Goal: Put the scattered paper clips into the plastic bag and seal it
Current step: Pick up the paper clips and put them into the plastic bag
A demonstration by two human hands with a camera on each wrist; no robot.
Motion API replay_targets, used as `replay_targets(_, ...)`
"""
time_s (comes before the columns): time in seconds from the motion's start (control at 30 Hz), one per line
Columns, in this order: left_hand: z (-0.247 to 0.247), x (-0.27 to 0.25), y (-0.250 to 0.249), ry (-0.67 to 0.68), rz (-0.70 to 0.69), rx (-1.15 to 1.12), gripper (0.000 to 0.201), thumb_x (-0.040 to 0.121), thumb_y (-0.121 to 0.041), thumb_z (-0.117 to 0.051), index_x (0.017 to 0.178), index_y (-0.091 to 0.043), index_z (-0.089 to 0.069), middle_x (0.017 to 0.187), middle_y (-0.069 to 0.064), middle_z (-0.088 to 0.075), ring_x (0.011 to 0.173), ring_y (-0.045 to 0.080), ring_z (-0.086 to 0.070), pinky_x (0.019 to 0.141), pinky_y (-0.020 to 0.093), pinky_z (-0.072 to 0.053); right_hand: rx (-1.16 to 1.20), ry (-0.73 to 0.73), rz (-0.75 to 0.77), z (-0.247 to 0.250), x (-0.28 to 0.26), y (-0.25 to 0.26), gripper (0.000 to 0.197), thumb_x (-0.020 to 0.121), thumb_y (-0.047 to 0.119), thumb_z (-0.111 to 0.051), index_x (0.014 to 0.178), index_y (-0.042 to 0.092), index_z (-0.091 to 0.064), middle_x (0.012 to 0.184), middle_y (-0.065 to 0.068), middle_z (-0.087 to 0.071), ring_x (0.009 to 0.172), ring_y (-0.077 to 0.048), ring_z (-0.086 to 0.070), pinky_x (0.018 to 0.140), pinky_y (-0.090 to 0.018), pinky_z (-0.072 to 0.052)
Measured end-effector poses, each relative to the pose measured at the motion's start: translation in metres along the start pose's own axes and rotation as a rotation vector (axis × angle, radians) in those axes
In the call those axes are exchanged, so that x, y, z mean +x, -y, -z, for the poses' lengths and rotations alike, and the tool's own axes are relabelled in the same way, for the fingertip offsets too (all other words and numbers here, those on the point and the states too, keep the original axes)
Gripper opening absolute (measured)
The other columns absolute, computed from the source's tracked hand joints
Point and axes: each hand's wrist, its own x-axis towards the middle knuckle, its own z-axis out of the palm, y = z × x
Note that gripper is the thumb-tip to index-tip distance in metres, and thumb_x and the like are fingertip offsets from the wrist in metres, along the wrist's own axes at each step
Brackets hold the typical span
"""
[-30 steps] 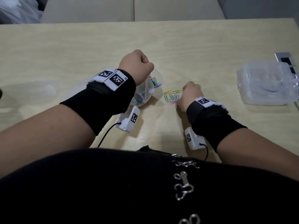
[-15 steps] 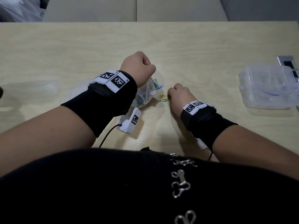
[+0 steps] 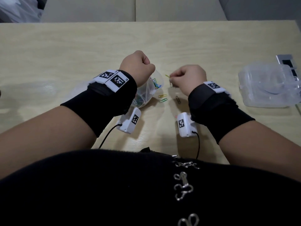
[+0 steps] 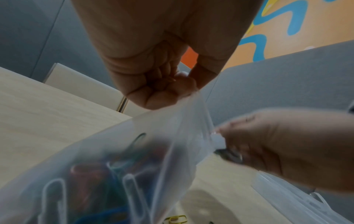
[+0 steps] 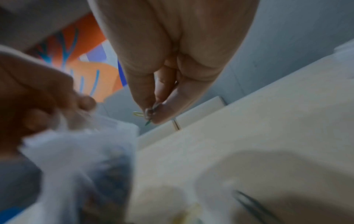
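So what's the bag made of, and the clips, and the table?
Bag: thin, soft clear plastic; it crumples and the clips inside show through. Clips: bent wire, probably metal with a coloured coating. Table: pale, smooth, with wood grain; real wood or a printed laminate, can't tell.

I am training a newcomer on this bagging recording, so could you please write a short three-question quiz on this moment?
1. True or false: the left hand holds the plastic bag by its rim.
2. What does the right hand pinch? A) paper clips B) the clear plastic box C) a cable
3. Name the colours of the two loose clips lying side by side on the table next to the bag.

Key: 1 true. 2 A: paper clips. 3: the yellow clip and the green clip.
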Motion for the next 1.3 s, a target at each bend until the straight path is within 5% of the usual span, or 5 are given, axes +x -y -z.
replay_targets(0.3, 0.0, -0.002, 0.0, -0.016, -0.011, 0.023, 0.011, 0.072, -0.016, -0.049, 0.066, -0.024, -0.043, 0.072, 0.002, -0.061, 0.078, 0.031, -0.065, 0.077, 0.043, -0.053, -0.201, 0.264, 0.04, -0.016, -0.002, 0.059, 0.034, 0.09, 0.016, -0.055, 0.057, 0.024, -0.054, 0.065, 0.002, -0.058, 0.079, -0.024, -0.06, 0.061, -0.026, -0.044)
replay_targets(0.63, 0.003, 0.0, 0.002, -0.026, 0.009, -0.004, 0.01, 0.072, -0.018, -0.049, 0.065, -0.023, -0.044, 0.068, 0.0, -0.059, 0.072, 0.028, -0.061, 0.077, 0.044, -0.055, 0.088, 0.153, -0.003, 0.004, -0.007, 0.039, 0.021, 0.083, 0.008, -0.059, 0.084, 0.026, -0.069, 0.089, -0.002, -0.07, 0.093, -0.025, -0.07, 0.087, -0.042, -0.056)
replay_targets(0.9, 0.001, 0.002, 0.003, -0.019, 0.006, -0.006, 0.011, 0.073, -0.018, -0.049, 0.066, -0.023, -0.043, 0.068, -0.001, -0.058, 0.072, 0.028, -0.06, 0.077, 0.044, -0.054, -0.756, 0.445, -0.438, -0.016, -0.014, -0.039, 0.027, 0.066, 0.025, -0.077, 0.082, 0.007, -0.065, 0.076, -0.01, -0.064, 0.062, -0.021, -0.07, 0.071, -0.026, -0.057)
replay_targets(1.0, 0.001, 0.002, 0.003, -0.014, 0.003, -0.005, 0.011, 0.073, -0.018, -0.049, 0.065, -0.023, -0.043, 0.068, -0.001, -0.057, 0.073, 0.028, -0.06, 0.077, 0.043, -0.054, -0.937, 0.325, -0.497, -0.035, -0.018, -0.053, 0.069, 0.069, 0.042, -0.076, 0.119, 0.0, -0.054, 0.115, -0.02, -0.063, 0.108, -0.042, -0.061, 0.099, -0.051, -0.046)
replay_targets(1.3, 0.006, 0.003, 0.005, -0.02, 0.011, -0.011, 0.009, 0.071, -0.018, -0.048, 0.066, -0.023, -0.044, 0.068, -0.001, -0.057, 0.07, 0.028, -0.058, 0.077, 0.043, -0.054, -0.544, 0.203, -0.1, -0.041, -0.006, -0.048, 0.034, 0.086, 0.005, -0.05, 0.12, 0.007, -0.054, 0.125, -0.016, -0.047, 0.103, -0.039, -0.059, 0.094, -0.043, -0.048)
